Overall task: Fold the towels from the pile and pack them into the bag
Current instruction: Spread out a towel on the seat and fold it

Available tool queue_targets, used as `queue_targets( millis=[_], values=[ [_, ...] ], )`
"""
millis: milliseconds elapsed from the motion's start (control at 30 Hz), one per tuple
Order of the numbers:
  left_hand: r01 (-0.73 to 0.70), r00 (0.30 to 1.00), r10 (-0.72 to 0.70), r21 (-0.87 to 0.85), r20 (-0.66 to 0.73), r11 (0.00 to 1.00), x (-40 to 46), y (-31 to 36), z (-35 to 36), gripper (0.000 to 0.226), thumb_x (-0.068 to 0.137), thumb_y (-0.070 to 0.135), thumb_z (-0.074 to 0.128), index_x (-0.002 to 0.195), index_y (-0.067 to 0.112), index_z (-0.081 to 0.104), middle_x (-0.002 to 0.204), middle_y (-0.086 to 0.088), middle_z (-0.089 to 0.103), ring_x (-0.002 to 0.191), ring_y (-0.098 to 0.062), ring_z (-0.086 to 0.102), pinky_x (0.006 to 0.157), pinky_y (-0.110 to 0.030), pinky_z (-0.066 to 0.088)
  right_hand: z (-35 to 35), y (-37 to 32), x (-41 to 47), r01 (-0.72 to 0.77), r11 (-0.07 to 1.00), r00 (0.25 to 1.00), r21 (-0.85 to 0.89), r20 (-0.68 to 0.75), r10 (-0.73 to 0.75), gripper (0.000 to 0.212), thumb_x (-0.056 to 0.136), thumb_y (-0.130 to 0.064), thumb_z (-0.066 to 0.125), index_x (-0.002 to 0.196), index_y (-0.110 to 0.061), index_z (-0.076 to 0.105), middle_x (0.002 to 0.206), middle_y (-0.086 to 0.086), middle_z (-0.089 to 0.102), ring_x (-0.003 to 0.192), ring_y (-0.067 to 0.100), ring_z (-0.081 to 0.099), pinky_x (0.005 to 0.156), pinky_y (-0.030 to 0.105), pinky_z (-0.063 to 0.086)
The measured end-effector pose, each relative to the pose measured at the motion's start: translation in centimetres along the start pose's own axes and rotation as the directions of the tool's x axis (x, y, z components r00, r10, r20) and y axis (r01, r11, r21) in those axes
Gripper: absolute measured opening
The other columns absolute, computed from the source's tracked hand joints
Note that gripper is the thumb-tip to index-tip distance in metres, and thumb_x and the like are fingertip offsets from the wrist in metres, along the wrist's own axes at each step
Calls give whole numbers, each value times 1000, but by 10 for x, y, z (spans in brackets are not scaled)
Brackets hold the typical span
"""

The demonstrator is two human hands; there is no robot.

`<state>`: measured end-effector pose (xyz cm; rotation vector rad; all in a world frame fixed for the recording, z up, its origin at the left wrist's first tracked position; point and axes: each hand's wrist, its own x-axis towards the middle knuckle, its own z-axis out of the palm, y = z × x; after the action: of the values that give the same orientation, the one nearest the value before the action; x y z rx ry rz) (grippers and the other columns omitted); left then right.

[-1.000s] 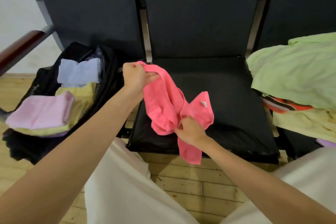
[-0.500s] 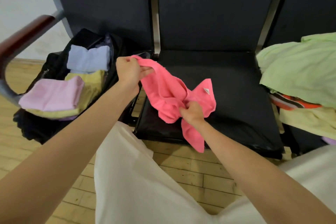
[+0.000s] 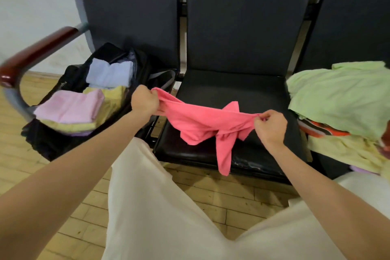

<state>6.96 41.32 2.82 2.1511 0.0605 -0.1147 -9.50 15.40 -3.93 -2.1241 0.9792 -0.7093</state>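
Both hands [image 3: 207, 116] apart, gripping pink towel [image 3: 202, 122]

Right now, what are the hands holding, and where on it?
Both hands hold the pink towel. The left hand grips one bunched end, and the right hand pinches the other end; the middle sags over the black seat.

Two hands, left hand [image 3: 144, 101] and right hand [image 3: 271, 125], one pink towel [image 3: 202, 122] between them, one bag [image 3: 69, 76] left of the left hand with three folded towels visible on top, one pile [image 3: 341, 99] right of the right hand, three seats.
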Motion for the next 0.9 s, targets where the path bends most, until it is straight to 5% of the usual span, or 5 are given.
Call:
queue_targets(
  millis=[200,367,533,667,900],
  values=[
    [-225,958,59,608,281,761,-37,16,-17,24,90,12,47,77,-4,59,62,-18,68,53,-31,68,66,-39,60,-22,10,-6,15,1000,998,5,-59,-15,11,84,-8,60,84,0,67,81,12,66,75,20,58,70,24,38],
    [-212,893,-156,701,422,681,-54,38,-22,19,90,11,53,77,-3,52,72,-20,70,54,-30,69,56,-36,60,-34,6,-7,30,999,990,36,-141,-25,13,89,-8,56,91,1,65,90,16,65,86,28,61,71,23,35],
    [-237,969,246,418,34,877,-44,63,-28,29,93,18,46,83,-6,57,89,-24,64,89,-39,62,76,-35,45,-57,-11,5,178,983,973,56,-158,-167,18,92,-2,52,96,1,69,94,18,66,90,31,61,78,28,39],
    [-250,943,264,91,-201,964,-34,95,-39,31,93,20,39,94,-7,54,98,-28,65,89,-41,65,82,-42,52,-79,-35,14,274,960,949,50,-177,-262,19,95,-8,50,100,-8,68,99,10,64,92,24,60,80,29,44],
    [-330,808,234,-86,-541,940,-56,150,-58,35,102,25,28,107,-1,49,107,-18,60,97,-34,58,78,-39,42,-115,-87,19,372,903,880,216,-390,-269,18,97,-12,45,113,-10,53,107,4,55,98,17,55,85,32,46]
  ],
)
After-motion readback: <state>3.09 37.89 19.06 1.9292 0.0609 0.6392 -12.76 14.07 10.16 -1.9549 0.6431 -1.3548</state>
